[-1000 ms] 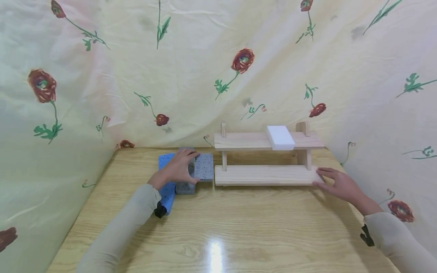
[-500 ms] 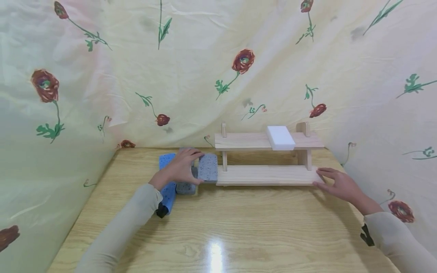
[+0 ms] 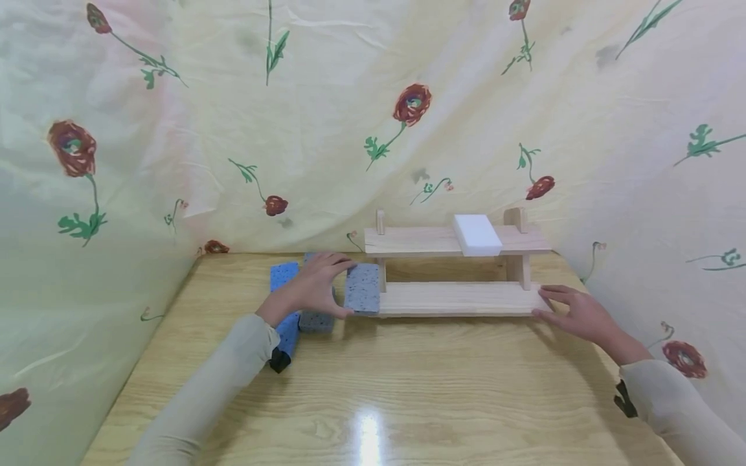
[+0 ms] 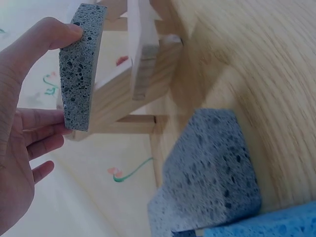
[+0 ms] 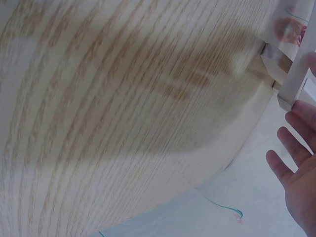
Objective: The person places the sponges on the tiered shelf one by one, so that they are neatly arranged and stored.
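A grey speckled sponge point(image 3: 362, 289) is pinched between the thumb and fingers of my left hand point(image 3: 311, 288). In the head view it overlaps the left end of the lower board of a two-tier wooden shelf point(image 3: 454, 299); the left wrist view shows the same sponge point(image 4: 81, 69) raised off the table. My right hand point(image 3: 583, 318) holds the right end of that lower board, thumb at the front edge and index finger behind. On the upper board lies a white block point(image 3: 478, 235).
Under my left forearm are a blue sponge point(image 3: 284, 274) and more grey sponges point(image 3: 316, 322), partly hidden. Flower-print cloth point(image 3: 326, 129) surrounds the wood-grain table point(image 3: 443, 388) at the back and sides. The shelf stands close to the back cloth.
My left hand has carried the grey sponge to the right, from beside the shelf to over the lower board's left end. The right hand has stayed at the board's right end.
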Tool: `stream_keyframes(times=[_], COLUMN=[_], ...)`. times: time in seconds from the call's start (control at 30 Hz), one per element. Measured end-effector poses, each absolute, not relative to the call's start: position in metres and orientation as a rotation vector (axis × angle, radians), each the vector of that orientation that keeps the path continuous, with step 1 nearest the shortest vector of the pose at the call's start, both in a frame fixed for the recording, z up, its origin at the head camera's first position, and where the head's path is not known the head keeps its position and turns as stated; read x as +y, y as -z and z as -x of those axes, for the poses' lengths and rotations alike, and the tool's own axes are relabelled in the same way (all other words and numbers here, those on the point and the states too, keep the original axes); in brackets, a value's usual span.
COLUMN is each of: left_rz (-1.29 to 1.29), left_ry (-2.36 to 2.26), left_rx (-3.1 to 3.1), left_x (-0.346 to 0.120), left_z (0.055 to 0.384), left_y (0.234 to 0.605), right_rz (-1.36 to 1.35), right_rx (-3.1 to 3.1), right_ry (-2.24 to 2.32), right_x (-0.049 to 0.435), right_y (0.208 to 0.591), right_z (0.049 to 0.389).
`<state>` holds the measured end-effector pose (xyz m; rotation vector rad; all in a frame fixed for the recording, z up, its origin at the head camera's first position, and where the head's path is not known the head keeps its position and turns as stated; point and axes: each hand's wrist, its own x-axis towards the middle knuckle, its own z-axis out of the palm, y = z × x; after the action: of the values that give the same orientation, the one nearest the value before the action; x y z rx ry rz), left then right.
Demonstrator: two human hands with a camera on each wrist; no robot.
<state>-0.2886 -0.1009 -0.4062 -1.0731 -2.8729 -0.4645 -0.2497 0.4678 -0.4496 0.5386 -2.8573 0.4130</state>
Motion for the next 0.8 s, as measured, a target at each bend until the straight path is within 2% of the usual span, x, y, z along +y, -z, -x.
stream_keyframes(times=[0.8], left_rz=[1.176], left_ry=[0.582], left_rx=[-2.702], left_x=[-0.059], left_z=[0.302], left_y=[0.383], right_rz=[-0.546], right_rx=[-2.862], right_ry=[-0.413], right_x=[0.467], right_y=[0.449], right_z=[0.251])
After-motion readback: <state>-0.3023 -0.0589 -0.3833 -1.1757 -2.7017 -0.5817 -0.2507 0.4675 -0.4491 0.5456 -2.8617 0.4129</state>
